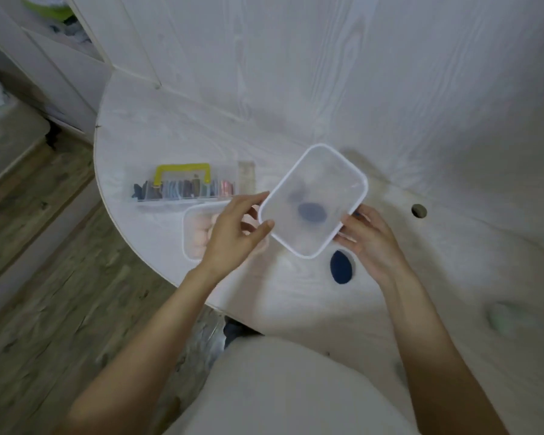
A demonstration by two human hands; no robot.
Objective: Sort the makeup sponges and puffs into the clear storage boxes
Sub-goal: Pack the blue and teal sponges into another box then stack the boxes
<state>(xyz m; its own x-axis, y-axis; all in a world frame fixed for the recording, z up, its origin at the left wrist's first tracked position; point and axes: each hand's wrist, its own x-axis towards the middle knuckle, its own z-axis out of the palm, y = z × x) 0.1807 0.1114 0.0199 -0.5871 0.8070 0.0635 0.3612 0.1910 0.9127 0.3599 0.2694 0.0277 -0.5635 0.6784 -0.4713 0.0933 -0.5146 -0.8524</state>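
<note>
Left hand point(233, 230): thumb and fingers curled onto the near-left corner of a clear storage box point(314, 199), pinching its white rim. Right hand point(366, 243): fingertips pinched on the opposite near-right edge, so the box is held between both hands, tilted, above the table point(453, 246); whether it is a lid or a tray cannot be told. A dark oval puff point(311, 211) shows blurred through the plastic, inside or behind it. Handling, judged: thin rigid plastic, light, smooth and likely slippery at the walls, so the rim and corners are the sound places to hold; puffs soft, light, compressible, not fragile. A second dark blue puff point(342, 267) lies flat on the table just beside the right hand. A second clear box point(190, 243) with pale pink sponges sits under the left hand, near the table's curved left edge. Behind it, a handled organiser point(182, 186) with a yellow handle. Open table lies to the right; a round hole point(419, 211) interrupts it.
</note>
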